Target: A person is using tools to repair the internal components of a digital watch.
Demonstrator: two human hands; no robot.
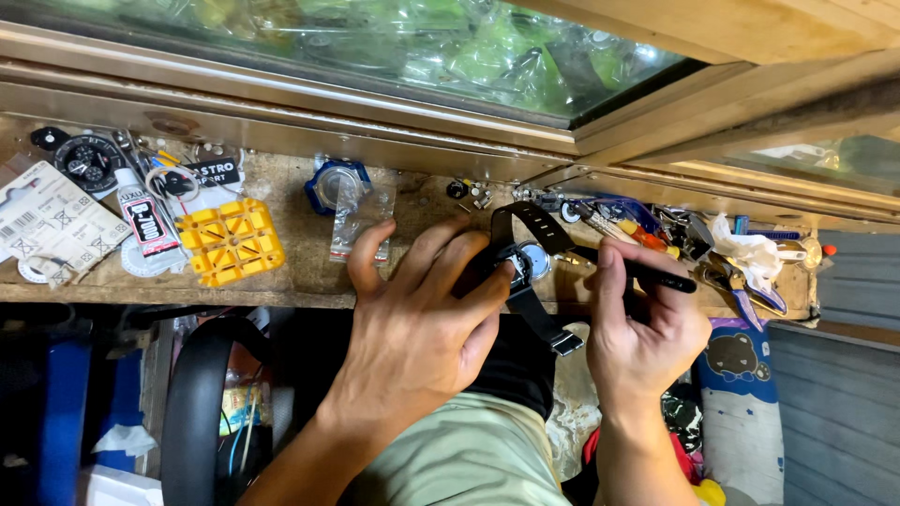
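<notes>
While the left hand [422, 319] clamps the black-strapped wristwatch [531, 262] over the wooden bench edge [281, 290], the right hand [647, 328], closed on a slim black tool [656, 276], should keep its tip steady at the case.

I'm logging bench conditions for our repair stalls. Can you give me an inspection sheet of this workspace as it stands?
Surface: worn wooden bench under a glass-fronted case, crowded along its length.
Job's things: black-strapped wristwatch, case back up, held over the bench edge; slim black tool pointed at it.
Clutter: yellow plastic holder block, glue tube, blue watch case, clear bags, pliers and screwdrivers, crumpled tissue.
Grippers: left hand grips the watch; right hand holds the tool.
Cables: nothing seen.
Surroundings: black curved band and patterned cloth bag below the bench.
</notes>
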